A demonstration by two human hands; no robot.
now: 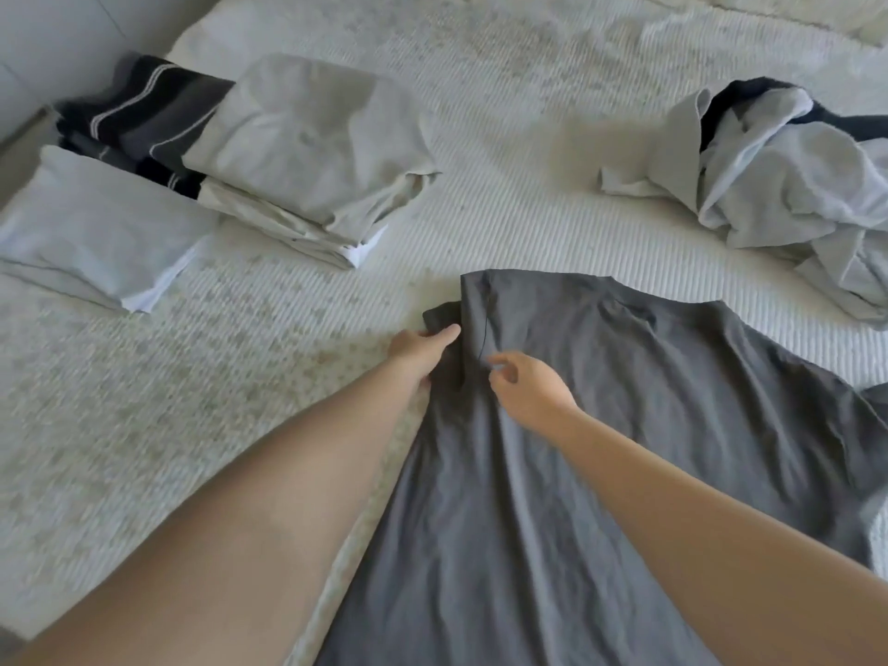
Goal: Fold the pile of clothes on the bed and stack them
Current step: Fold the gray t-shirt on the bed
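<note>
Your left hand point(423, 350) is on the left edge of the dark grey cotton t-shirt point(624, 449), fingers curled round the bunched sleeve end there, thumb on top, so it's gripping fabric. Your right hand point(528, 391) sits just beside it on the shirt's upper left area, thumb and forefinger closed together near a thin dark thread or seam line; looks like a pinch on the cloth, other fingers loosely curled. Frame is motion-blurred, so I can't tell exactly what's between those two fingertips.

The dark grey shirt lies mostly flat on the white ribbed bedspread point(480, 137), spread from centre to the lower right, wrinkled, its left side partly folded inward.

Folded items are at the upper left: a light grey folded stack point(307, 151) with a white layer showing at its lower corner, a pale blue-grey folded garment point(96, 233) nearer the left edge, and a black and grey striped folded piece point(139, 117) behind and between them, touching both.

Unfolded pile of light grey crumpled clothes point(788, 194) is at the upper right, well apart from your hands, with a dark navy item point(749, 98) tucked in at its top
</note>
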